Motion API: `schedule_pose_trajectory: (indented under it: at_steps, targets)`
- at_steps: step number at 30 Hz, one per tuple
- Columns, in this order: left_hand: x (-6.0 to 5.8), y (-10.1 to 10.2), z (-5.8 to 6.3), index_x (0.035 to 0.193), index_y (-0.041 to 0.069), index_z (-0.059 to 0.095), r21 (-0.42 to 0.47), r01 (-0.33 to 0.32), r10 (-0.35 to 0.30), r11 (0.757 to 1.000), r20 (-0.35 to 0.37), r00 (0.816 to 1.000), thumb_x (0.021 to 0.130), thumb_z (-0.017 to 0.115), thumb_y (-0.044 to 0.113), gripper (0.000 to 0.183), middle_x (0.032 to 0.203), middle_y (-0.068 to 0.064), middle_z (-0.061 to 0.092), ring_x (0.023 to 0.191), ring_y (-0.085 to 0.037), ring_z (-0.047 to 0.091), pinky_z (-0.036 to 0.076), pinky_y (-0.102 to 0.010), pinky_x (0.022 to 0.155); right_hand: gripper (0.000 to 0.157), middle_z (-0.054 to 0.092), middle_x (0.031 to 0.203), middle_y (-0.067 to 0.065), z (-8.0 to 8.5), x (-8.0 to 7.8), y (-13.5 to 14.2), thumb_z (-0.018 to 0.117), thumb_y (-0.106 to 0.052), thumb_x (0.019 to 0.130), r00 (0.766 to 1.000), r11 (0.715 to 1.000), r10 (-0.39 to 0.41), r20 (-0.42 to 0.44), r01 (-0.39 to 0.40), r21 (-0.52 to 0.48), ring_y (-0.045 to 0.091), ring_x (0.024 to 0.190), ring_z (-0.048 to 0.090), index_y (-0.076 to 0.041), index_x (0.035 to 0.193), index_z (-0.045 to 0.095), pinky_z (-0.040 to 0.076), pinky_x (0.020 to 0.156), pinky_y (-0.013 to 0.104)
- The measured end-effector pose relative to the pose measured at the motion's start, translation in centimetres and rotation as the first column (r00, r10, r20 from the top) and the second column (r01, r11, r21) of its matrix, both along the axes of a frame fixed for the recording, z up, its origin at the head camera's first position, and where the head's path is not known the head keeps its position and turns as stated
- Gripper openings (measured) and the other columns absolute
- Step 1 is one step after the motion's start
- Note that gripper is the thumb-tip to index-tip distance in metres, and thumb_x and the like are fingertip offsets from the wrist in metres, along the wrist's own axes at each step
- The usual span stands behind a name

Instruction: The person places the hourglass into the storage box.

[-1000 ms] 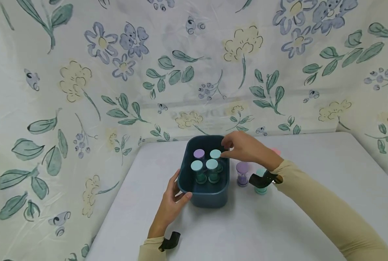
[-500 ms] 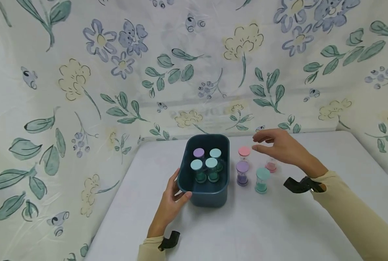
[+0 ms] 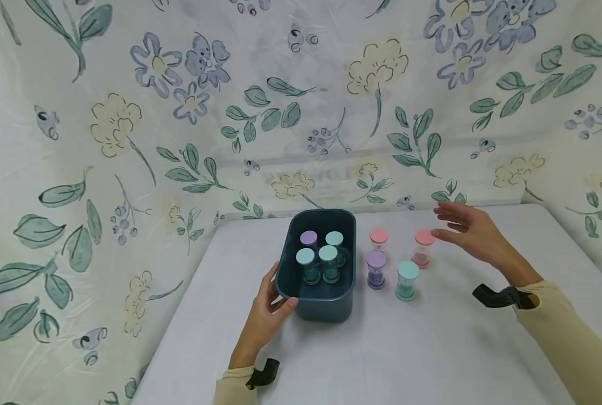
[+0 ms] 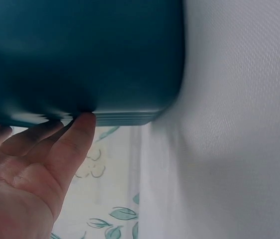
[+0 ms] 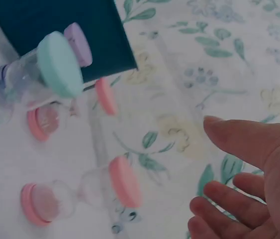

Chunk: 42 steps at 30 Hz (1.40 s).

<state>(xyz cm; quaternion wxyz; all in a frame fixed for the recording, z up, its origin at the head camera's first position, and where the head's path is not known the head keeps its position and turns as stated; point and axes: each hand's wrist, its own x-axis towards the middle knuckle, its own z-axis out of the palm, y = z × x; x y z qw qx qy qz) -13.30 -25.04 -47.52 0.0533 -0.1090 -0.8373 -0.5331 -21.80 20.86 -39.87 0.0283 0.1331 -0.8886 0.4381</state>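
Note:
My left hand [image 3: 264, 320] holds the near left corner of a dark teal bin [image 3: 325, 311], thumb at the front rim and fingers along the side. Inside stand a purple-capped hourglass [image 3: 308, 238] and three mint-capped ones, such as the front one [image 3: 329, 255]. My right hand [image 3: 475, 236] hovers with relaxed fingers and nothing in them, just right of a pink hourglass [image 3: 422, 248]; in the right wrist view a gap separates the hand from this pink hourglass [image 5: 125, 182]. In the left wrist view my fingers [image 4: 72, 144] touch the bin's wall.
Between the bin and the right hand, a second pink hourglass [image 3: 379, 237], a purple hourglass [image 3: 376, 270] and a mint hourglass [image 3: 407, 280] stand upright on the white table [image 3: 432, 349]. Floral cloth [image 3: 331, 163] hangs behind and beside the table.
My right hand has drawn back from over the bin, moving right past the loose hourglasses, which are now uncovered. The left hand and the bin have stayed put.

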Motion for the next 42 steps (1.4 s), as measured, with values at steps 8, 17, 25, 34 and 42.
schedule_pose_trajectory:
  at_steps: [8,17,25,34,42]
  targets:
    - [0.0,-0.1,-0.2,0.165,0.026,0.022,-0.001,0.008,-0.008,1.0,-0.012,1.0,0.098,0.067,0.012,0.081,0.164,-0.019,0.041,0.142,-0.046,0.052,0.052,-0.059,0.107,0.082,0.047,0.158,0.026,-3.3,-0.7,1.0,0.072,-0.035,0.098,0.994,0.998,-0.03,0.103,0.034,-0.044,0.045,0.144,0.048,-0.001,0.16,0.031,0.044,0.108,0.032]
    - [0.0,0.1,0.0,0.164,0.031,0.024,0.012,0.002,-0.002,1.0,0.0,1.0,0.098,0.068,0.016,0.081,0.165,-0.016,0.041,0.144,-0.043,0.051,0.052,-0.059,0.107,0.081,0.045,0.159,0.026,-5.3,-1.3,0.7,0.073,-0.031,0.098,0.987,0.995,-0.002,0.158,0.017,-0.094,0.044,0.145,0.047,0.001,0.159,0.032,0.044,0.106,0.021]
    - [0.2,0.1,0.2,0.164,0.029,0.024,0.011,0.001,-0.001,1.0,0.005,1.0,0.098,0.068,0.018,0.08,0.166,-0.015,0.04,0.144,-0.043,0.051,0.053,-0.057,0.107,0.076,0.045,0.158,0.028,-5.8,-1.6,-0.1,0.073,-0.026,0.098,0.986,0.995,0.024,0.164,-0.007,-0.102,0.046,0.142,0.05,0.003,0.158,0.036,0.047,0.106,0.035]
    - [0.2,0.1,0.2,0.164,0.03,0.024,0.006,-0.012,0.012,1.0,0.009,1.0,0.098,0.069,0.022,0.08,0.164,-0.016,0.042,0.142,-0.043,0.053,0.053,-0.057,0.107,0.073,0.048,0.155,0.028,-5.5,-1.7,-1.0,0.073,-0.025,0.098,0.984,0.992,0.02,0.177,0.002,-0.127,0.045,0.136,0.057,0.005,0.155,0.039,0.054,0.102,0.026]
    - [0.2,0.0,0.1,0.164,0.029,0.023,0.007,-0.004,0.004,1.0,0.008,1.0,0.098,0.068,0.02,0.08,0.164,-0.017,0.043,0.142,-0.043,0.054,0.053,-0.056,0.107,0.072,0.052,0.151,0.03,-6.1,-1.9,-1.3,0.072,-0.025,0.098,0.981,0.994,-0.004,0.194,0.026,-0.109,0.045,0.133,0.06,0.006,0.155,0.04,0.049,0.106,0.042]
